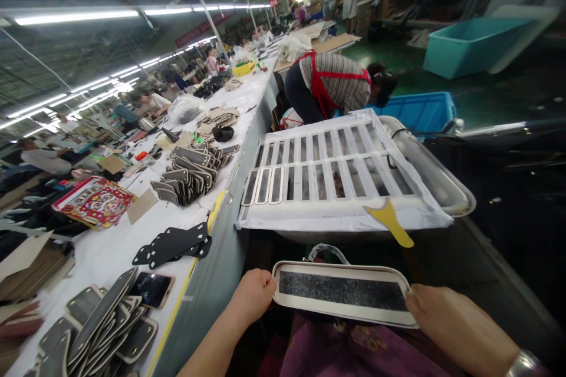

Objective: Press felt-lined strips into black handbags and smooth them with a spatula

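My left hand (255,296) grips the left end of a handbag (345,293), and my right hand (446,317) grips its right end. The bag's long flat face is towards me, cream around the edge with a dark speckled strip in the middle. A plastic-wrapped handle (329,252) shows behind it. Just beyond the bag is a white slatted rack (309,218). Three cream-edged dark strips (263,186) lie at the rack's left side. A yellow scraper-like piece (391,221) hangs over its front edge.
To my left, a long white table (110,247) bears stacked grey panels (190,171), black pieces (177,244), a phone (151,290) and more panels (106,330). Another person (336,79) bends over a blue bin (415,111) behind the rack. A teal tub (477,44) stands farther back.
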`<state>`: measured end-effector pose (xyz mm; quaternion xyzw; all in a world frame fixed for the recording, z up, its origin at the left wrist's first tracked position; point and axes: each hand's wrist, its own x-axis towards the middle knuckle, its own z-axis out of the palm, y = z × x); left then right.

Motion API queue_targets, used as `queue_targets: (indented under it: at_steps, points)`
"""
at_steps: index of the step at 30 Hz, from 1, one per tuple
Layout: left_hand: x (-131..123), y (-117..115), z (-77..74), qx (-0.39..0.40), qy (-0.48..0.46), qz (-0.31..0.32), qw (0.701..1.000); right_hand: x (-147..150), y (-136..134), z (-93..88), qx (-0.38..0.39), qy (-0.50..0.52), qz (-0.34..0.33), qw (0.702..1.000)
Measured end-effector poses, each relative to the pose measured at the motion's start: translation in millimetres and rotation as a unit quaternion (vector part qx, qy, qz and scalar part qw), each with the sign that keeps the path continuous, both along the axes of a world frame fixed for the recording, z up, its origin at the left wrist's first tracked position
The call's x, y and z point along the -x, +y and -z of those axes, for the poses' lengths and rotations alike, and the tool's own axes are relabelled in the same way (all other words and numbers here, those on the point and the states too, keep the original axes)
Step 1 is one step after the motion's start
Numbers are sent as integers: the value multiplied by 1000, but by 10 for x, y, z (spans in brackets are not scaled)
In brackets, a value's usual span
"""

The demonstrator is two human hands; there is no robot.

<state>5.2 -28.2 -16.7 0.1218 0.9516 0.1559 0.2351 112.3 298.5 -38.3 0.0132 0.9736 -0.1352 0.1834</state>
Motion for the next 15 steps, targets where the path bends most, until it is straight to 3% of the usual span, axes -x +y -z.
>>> queue_targets:
  at_steps: [5,10,15]
  points:
    - [-22,-41,19,-16,-12,15,1000,-14,-9,-4,-7,-5,-10,1000]
    - [-15,-42,68,-7,-19,13,1000,1,-29,-24,22,-20,53,998]
    - [0,5,-1,3,-28,14,1000,4,-24,-31,22,-2,30,999]
